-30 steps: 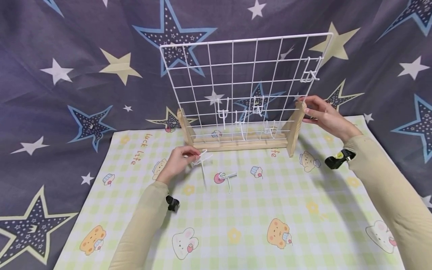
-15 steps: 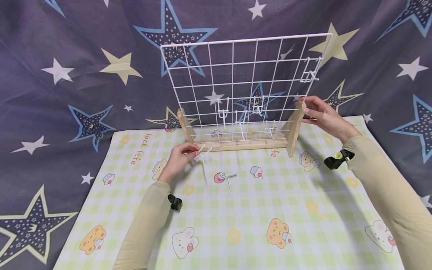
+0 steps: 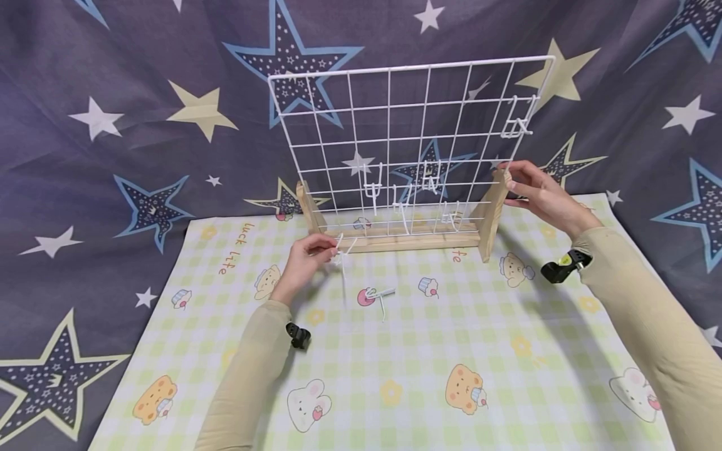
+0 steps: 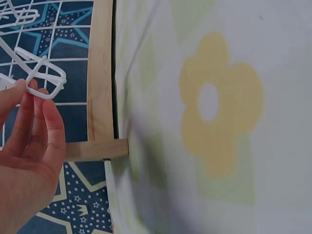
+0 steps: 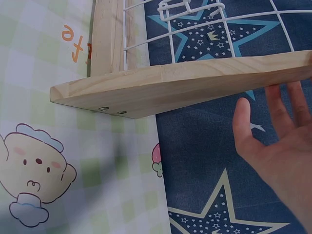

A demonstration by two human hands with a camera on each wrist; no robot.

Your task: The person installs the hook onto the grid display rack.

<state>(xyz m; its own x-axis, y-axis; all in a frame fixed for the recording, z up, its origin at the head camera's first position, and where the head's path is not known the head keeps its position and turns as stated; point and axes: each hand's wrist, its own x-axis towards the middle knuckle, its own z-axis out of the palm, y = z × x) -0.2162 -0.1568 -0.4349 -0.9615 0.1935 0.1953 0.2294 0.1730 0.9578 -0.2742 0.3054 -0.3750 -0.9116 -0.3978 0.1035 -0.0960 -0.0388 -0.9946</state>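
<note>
A white wire grid rack (image 3: 389,138) stands on a wooden base with two wooden side panels. My left hand (image 3: 307,260), at the rack's front left, pinches a white wire hook (image 3: 342,254) between thumb and fingertips. The left wrist view shows the hook's looped end (image 4: 46,78) above the fingers. My right hand (image 3: 544,191) holds the upper end of the right side panel (image 3: 494,210). From the right wrist, two fingers (image 5: 279,112) meet the panel's outer face; the thumb is out of view. Another white hook (image 3: 380,295) lies on the tablecloth in front.
Several white wire hooks hang on the grid, one of them at the upper right (image 3: 516,122) and others low in the middle. A checked tablecloth (image 3: 417,351) with cartoon prints covers the table. A dark curtain (image 3: 141,75) with stars hangs close behind the rack.
My left hand has moved slightly right and away from me with the hook, closer to the rack's lower left. The right hand, the rack and the lying hook have stayed in place.
</note>
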